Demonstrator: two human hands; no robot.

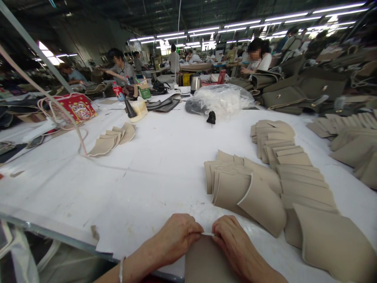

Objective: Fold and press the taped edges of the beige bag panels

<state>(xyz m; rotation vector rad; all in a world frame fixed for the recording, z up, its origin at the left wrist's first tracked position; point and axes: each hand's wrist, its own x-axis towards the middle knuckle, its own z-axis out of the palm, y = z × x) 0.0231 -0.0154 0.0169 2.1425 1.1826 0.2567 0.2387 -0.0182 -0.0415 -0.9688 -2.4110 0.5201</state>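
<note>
A beige panel of leather-like material (206,261) lies near the table's front edge, with a pale edge along its far side. My left hand (179,236) pinches that edge from the left. Close beside it, my right hand (231,239) pinches the same edge from the right. A short white stretch of the edge shows between the fingertips. The lower part of the panel runs out of the picture. Just to the right lie overlapping curved beige panels (235,188), and further right a long fanned row of similar panels (306,181).
A few more beige panels (113,139) fan out at the left. Further back stand a black-tipped cone (129,108), a clear plastic bag (226,98) and a red patterned bag (78,108). Dark green pieces (306,86) are heaped at the back right. Several people work in the background.
</note>
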